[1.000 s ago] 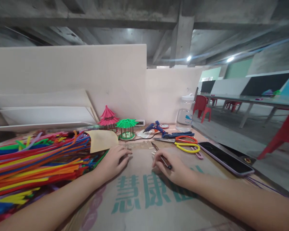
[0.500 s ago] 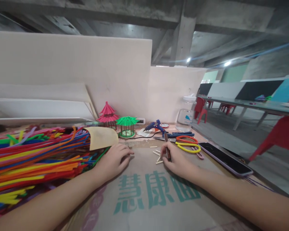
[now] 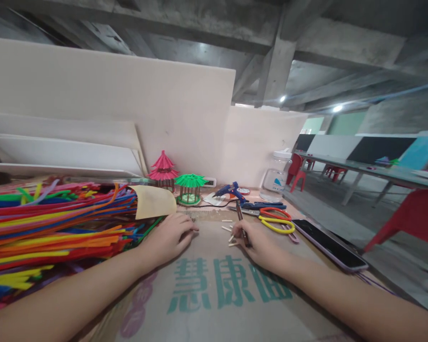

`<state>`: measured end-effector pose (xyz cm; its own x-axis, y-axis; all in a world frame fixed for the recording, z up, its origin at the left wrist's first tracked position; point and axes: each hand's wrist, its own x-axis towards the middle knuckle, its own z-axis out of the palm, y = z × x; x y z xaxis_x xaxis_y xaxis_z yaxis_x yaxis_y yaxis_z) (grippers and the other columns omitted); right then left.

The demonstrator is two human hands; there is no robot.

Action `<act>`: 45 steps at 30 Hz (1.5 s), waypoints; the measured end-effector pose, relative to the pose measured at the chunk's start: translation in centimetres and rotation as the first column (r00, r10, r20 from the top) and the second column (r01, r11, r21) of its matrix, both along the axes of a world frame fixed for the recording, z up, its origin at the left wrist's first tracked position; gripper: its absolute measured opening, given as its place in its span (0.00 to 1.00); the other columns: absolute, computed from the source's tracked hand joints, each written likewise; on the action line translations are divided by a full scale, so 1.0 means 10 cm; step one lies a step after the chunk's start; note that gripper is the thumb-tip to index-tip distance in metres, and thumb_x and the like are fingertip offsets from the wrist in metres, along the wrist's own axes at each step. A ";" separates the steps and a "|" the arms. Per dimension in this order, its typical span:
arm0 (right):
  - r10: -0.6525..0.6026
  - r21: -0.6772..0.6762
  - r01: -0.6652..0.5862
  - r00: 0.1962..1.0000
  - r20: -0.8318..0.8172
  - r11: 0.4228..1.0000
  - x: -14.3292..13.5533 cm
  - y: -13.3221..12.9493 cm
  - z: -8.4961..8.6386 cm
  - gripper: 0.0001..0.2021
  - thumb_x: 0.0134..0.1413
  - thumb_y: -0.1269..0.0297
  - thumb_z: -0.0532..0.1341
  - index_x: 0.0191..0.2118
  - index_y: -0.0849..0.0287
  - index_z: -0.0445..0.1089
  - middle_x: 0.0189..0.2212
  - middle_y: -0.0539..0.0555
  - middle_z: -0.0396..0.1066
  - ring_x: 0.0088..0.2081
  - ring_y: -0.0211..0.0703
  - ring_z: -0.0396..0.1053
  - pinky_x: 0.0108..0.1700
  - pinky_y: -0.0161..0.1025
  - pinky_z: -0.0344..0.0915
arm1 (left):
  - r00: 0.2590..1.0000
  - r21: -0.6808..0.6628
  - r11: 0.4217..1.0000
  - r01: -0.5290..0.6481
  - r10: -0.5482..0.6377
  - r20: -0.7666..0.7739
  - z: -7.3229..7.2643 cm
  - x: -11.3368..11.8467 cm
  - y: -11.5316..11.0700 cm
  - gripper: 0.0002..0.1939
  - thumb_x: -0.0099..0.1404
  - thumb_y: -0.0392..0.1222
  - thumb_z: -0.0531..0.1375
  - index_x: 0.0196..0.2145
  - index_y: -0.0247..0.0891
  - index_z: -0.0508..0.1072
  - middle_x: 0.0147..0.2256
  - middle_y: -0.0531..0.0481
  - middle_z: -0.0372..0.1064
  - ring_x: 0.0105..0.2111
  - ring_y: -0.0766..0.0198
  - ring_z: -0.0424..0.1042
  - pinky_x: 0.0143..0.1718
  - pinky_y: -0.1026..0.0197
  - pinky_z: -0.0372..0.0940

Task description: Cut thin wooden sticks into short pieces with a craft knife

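My right hand [image 3: 258, 242] is closed round a slim brown pen-shaped stick [image 3: 243, 223], held upright like a pen. Beside its fingertips lie several short pale sticks [image 3: 226, 228] on the brown printed board [image 3: 199, 327]. My left hand [image 3: 174, 236] rests on the board's left part, its fingers curled and the thumb near the index fingertip. Whatever those fingers hold, if anything, is hidden. Just left of that hand are bundles of coloured pipe cleaners [image 3: 57, 218] and a pale yellow sheet [image 3: 155, 202].
Behind the hands stand a pink-roofed model pavilion [image 3: 163, 168], a green-roofed one [image 3: 189, 183], a blue glue gun [image 3: 233, 190] and a clear bottle [image 3: 274, 178]. To the right lie scissors [image 3: 278, 221], dark blue pliers [image 3: 264, 205] and a phone [image 3: 330, 244]. White panels [image 3: 110, 104] close off the back.
My right hand has shifted slightly left and down with the brown stick, over the short sticks. The left hand stays put. The camera view has tilted a little.
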<state>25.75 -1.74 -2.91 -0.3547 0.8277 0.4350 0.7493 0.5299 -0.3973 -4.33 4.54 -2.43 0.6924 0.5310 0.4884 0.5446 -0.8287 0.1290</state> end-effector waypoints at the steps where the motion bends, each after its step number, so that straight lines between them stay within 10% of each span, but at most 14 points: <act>1: 0.008 0.018 -0.009 1.000 0.026 1.000 0.00 -0.03 0.02 0.10 0.55 0.77 0.62 0.40 0.56 0.66 0.33 0.52 0.73 0.33 0.43 0.68 0.34 0.36 0.60 | 1.000 0.001 1.000 0.005 -0.005 -0.007 0.00 0.00 0.00 0.09 0.71 0.36 0.55 0.44 0.41 0.76 0.42 0.46 0.74 0.47 0.54 0.69 0.50 0.51 0.62; 12: 0.003 0.058 -0.010 0.993 0.118 0.998 0.01 -0.05 0.01 0.07 0.56 0.75 0.62 0.35 0.55 0.64 0.31 0.52 0.71 0.33 0.43 0.67 0.35 0.37 0.59 | 0.999 0.022 1.000 0.015 -0.015 -0.034 0.02 0.02 0.01 0.10 0.72 0.37 0.55 0.43 0.41 0.77 0.41 0.47 0.74 0.46 0.54 0.70 0.50 0.51 0.62; 23: 0.093 -0.134 -0.123 0.973 -0.212 0.983 -0.19 -0.27 0.05 0.09 0.59 0.73 0.58 0.43 0.55 0.63 0.30 0.49 0.69 0.29 0.40 0.66 0.31 0.36 0.63 | 0.999 0.013 1.000 0.016 -0.016 -0.041 0.08 0.06 -0.01 0.12 0.73 0.40 0.54 0.41 0.39 0.78 0.41 0.45 0.75 0.45 0.54 0.71 0.49 0.52 0.63; 33: 0.185 -0.040 -0.195 0.965 -0.187 0.980 -0.11 -0.25 0.12 0.07 0.61 0.73 0.58 0.43 0.55 0.63 0.34 0.52 0.73 0.32 0.41 0.71 0.35 0.37 0.69 | 0.973 -0.165 0.960 0.225 -0.232 -0.023 0.20 0.39 -0.77 0.13 0.71 0.39 0.56 0.50 0.42 0.76 0.50 0.45 0.73 0.51 0.54 0.71 0.56 0.51 0.64; 45: 0.353 -0.175 -0.397 0.905 -0.237 0.901 -0.13 -0.41 0.15 0.10 0.66 0.71 0.58 0.49 0.52 0.60 0.51 0.58 0.74 0.53 0.48 0.74 0.55 0.49 0.72 | 0.984 -0.247 0.956 0.159 -0.173 -0.034 0.14 0.36 -0.51 0.14 0.72 0.43 0.55 0.51 0.38 0.75 0.52 0.43 0.73 0.53 0.53 0.71 0.57 0.51 0.64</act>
<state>24.41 -5.81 -1.42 -0.5838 0.7302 0.3549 0.4075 0.6416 -0.6498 -0.71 -0.54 -1.01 0.8029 0.5043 0.3180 0.4140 -0.8554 0.3112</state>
